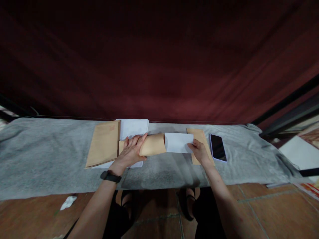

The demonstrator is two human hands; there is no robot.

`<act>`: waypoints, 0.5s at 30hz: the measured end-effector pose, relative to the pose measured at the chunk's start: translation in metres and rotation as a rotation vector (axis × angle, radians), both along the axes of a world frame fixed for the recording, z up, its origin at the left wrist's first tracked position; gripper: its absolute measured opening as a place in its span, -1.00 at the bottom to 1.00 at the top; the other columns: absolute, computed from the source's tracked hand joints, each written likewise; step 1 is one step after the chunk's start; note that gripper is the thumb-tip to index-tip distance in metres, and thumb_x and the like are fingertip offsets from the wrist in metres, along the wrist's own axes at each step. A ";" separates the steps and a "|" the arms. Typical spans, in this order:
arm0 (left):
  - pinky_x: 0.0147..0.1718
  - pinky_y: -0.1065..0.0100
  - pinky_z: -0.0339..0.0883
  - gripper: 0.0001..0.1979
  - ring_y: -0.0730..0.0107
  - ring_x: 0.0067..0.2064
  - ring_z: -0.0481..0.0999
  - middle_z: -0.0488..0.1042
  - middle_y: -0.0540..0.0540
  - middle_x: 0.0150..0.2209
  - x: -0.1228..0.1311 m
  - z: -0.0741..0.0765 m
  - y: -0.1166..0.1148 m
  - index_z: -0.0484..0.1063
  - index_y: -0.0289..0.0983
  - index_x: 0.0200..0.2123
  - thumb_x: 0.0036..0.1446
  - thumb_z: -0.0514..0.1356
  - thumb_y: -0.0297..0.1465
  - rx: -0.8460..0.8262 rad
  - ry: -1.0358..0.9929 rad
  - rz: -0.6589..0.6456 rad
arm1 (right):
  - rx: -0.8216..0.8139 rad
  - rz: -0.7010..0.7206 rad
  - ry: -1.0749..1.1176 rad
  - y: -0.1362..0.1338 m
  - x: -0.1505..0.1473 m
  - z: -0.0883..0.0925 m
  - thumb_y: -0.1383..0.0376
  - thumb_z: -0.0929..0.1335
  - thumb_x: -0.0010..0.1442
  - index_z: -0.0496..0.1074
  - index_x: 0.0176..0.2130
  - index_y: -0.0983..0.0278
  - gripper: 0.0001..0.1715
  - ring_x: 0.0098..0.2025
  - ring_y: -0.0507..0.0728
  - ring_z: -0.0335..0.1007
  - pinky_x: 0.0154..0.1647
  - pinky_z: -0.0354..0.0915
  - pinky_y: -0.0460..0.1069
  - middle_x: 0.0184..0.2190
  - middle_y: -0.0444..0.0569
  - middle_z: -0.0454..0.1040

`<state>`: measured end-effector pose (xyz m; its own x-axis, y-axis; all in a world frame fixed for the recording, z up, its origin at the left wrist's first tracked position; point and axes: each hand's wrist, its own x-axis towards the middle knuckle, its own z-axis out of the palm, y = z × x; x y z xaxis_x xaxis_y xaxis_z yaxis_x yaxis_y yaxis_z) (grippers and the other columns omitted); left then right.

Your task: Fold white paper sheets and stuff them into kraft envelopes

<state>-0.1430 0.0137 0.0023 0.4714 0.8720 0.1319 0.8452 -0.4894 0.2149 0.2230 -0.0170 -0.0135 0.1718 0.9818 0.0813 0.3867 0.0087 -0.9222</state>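
My left hand (133, 151), with a dark band on its wrist, grips a brown paper envelope (154, 144) that lies sideways with its open end to the right. Between the thumb and fingers of my right hand (200, 151) is the right end of a white folded paper (178, 142). The paper's left end meets the envelope's mouth; how far it reaches inside is hidden. Beneath my right hand lies another brown envelope (203, 136). To the left of my left hand rests a stack of larger-looking brown envelopes (103, 142), partly over white sheets (134, 127).
A phone (218, 148) with a pale purple case lies at the right on the grey cloth (50, 152) covering the narrow table. A dark red curtain (159, 66) hangs behind. Crumpled white tissue (68, 202) is on the tiled floor. White board-like items (300, 152) stand far right.
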 end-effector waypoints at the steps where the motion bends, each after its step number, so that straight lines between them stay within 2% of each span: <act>1: 0.31 -0.29 -0.28 0.15 -0.12 0.33 0.15 0.19 -0.26 0.26 0.000 0.000 0.000 -0.33 -0.08 0.45 -0.01 0.37 -0.22 0.007 0.002 -0.010 | -0.013 0.010 -0.001 0.000 0.001 -0.001 0.06 0.35 0.03 0.46 -0.37 0.25 -0.69 -0.34 0.15 0.38 -0.28 0.33 0.00 -0.43 -0.07 0.52; 6: 0.32 -0.28 -0.28 0.15 -0.11 0.35 0.12 0.19 -0.29 0.27 0.004 0.000 0.000 -0.31 -0.09 0.45 -0.02 0.38 -0.23 0.045 0.010 -0.063 | -0.062 0.037 -0.015 -0.001 -0.002 -0.002 0.04 0.38 0.00 0.45 -0.45 0.25 -0.68 -0.42 0.11 0.34 -0.38 0.28 -0.03 -0.55 -0.13 0.46; 11: 0.32 -0.29 -0.26 0.16 -0.14 0.35 0.12 0.19 -0.31 0.28 0.008 0.001 -0.001 -0.29 -0.11 0.45 -0.04 0.40 -0.23 0.050 0.011 -0.063 | -0.092 0.022 0.012 0.000 -0.013 -0.003 -0.08 0.40 -0.03 0.34 -0.57 0.22 -0.55 -0.53 0.04 0.20 -0.52 0.12 -0.07 -0.66 -0.20 0.31; 15: 0.32 -0.27 -0.27 0.16 -0.15 0.34 0.13 0.19 -0.31 0.28 0.017 0.005 -0.003 -0.27 -0.13 0.45 -0.05 0.40 -0.21 0.045 -0.009 -0.090 | -0.161 0.044 0.190 -0.003 -0.030 -0.005 -0.10 0.40 -0.01 0.43 -0.50 0.24 -0.54 -0.51 0.04 0.24 -0.49 0.14 -0.07 -0.59 -0.16 0.40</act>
